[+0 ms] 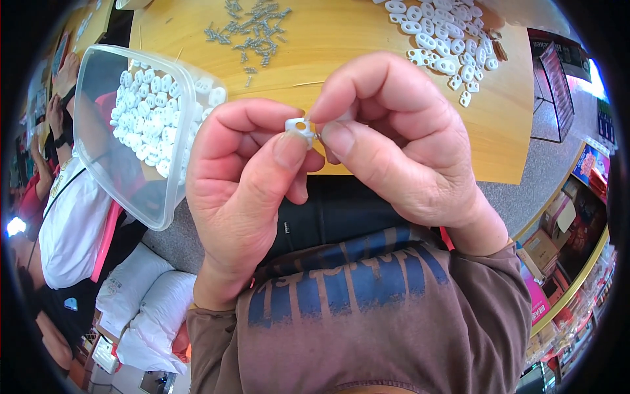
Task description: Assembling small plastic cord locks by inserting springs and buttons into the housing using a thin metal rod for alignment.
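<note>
Between its thumb and fingers my left hand (pixel 246 157) pinches a small white plastic cord lock (pixel 300 126), with a round hole facing up. My right hand (pixel 394 131) is closed close against the right side of that piece, thumb and index finger pressed together. A bit of white shows behind the right thumb, but the fingers hide most of what they hold. Both hands are raised over the near edge of the wooden table (pixel 426 144). Beyond them lie many small metal springs (pixel 259 33) in a loose heap.
A clear plastic tub (pixel 177 197) of white pieces stands at the left. White oval two-hole pieces (pixel 446 29) are heaped at the far right. A thin wooden stick (pixel 308 83) lies mid-table. White sacks (pixel 154 302) are at the lower left, beside another person (pixel 72 223).
</note>
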A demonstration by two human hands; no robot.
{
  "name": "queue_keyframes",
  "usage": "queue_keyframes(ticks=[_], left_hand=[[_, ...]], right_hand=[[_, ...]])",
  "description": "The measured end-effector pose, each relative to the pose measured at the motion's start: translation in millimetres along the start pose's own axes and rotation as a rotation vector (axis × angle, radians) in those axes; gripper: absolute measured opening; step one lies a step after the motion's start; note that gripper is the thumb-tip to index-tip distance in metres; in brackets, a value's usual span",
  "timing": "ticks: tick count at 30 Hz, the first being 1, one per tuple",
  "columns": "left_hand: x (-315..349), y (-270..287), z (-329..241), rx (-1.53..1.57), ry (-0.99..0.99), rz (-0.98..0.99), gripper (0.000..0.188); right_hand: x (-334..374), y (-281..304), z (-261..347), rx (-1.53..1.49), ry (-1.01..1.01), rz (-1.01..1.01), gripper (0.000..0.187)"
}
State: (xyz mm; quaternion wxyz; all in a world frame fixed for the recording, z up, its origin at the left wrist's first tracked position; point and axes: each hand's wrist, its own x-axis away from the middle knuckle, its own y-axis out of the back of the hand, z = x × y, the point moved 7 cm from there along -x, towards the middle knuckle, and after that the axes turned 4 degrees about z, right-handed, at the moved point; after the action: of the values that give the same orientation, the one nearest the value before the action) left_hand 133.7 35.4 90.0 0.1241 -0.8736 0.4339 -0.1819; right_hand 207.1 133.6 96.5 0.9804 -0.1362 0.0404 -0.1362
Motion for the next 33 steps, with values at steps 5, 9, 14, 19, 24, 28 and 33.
queue_keyframes(ticks=[5,9,14,19,24,28,33], left_hand=[[-1,0,-1,0.007,-0.014,-0.012,0.017],[-1,-3,-3,-0.015,-0.007,0.010,0.017],[0,0,-1,-0.014,-0.007,0.001,0.016],[1,-2,-2,-0.085,-0.025,0.034,0.017],[3,-1,-5,-0.206,-0.080,0.013,0.017],[0,1,1,-0.092,-0.029,0.049,0.018],[-3,4,4,-0.036,0.015,0.044,0.018]], right_hand=[[0,0,0,-0.002,0.021,-0.002,0.014],[0,1,2,0.019,0.013,-0.008,0.014],[-1,0,0,0.041,0.028,-0.007,0.014],[1,-1,12,0.306,0.169,-0.022,0.013],[-1,-5,21,0.497,0.256,-0.025,0.013],[-3,-4,17,0.467,0.220,-0.025,0.013],[-3,-3,4,0.157,0.059,-0.050,0.014]])
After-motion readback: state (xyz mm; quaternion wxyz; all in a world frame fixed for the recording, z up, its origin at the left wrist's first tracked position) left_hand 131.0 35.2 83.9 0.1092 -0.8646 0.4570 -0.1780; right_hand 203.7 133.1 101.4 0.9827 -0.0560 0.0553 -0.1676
